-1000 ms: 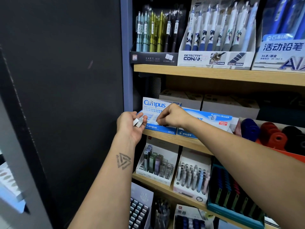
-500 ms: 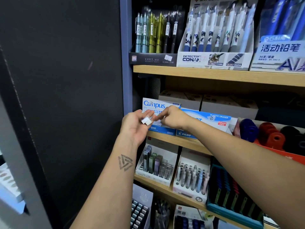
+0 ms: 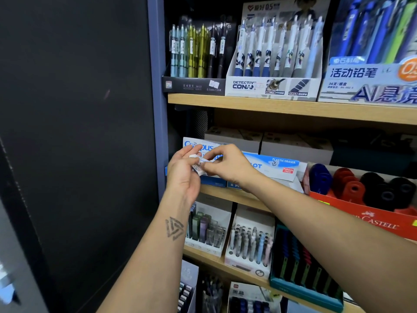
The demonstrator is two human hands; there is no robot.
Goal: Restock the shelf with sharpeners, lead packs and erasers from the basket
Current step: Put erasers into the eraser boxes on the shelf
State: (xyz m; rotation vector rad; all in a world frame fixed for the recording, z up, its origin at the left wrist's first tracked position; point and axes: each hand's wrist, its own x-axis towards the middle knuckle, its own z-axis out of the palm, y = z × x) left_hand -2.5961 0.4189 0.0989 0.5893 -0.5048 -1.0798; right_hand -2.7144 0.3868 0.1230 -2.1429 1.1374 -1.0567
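Observation:
Small white wrapped erasers (image 3: 198, 164) lie in my left hand (image 3: 183, 175), which is raised palm up in front of the middle shelf. My right hand (image 3: 228, 164) meets it and pinches one of the erasers at its fingertips. Behind both hands stands the blue and white Campus eraser box (image 3: 204, 146), with the Pilot plastic eraser box (image 3: 277, 167) to its right. A red Faber-Castell tray (image 3: 370, 219) of blue, red and black sharpeners (image 3: 352, 188) stands further right. Lead packs (image 3: 207, 230) fill a white display one shelf lower. The basket is out of view.
The top shelf (image 3: 291, 107) carries boxes of mechanical pencils (image 3: 196, 50) and pens. A dark panel (image 3: 74, 132) and the blue upright (image 3: 156, 86) close off the left. White boxes (image 3: 295, 143) sit behind the eraser boxes. More pen displays (image 3: 250, 245) stand below.
My right hand drew back from the Campus box to my left hand and took hold of an eraser there. Both hands rose slightly.

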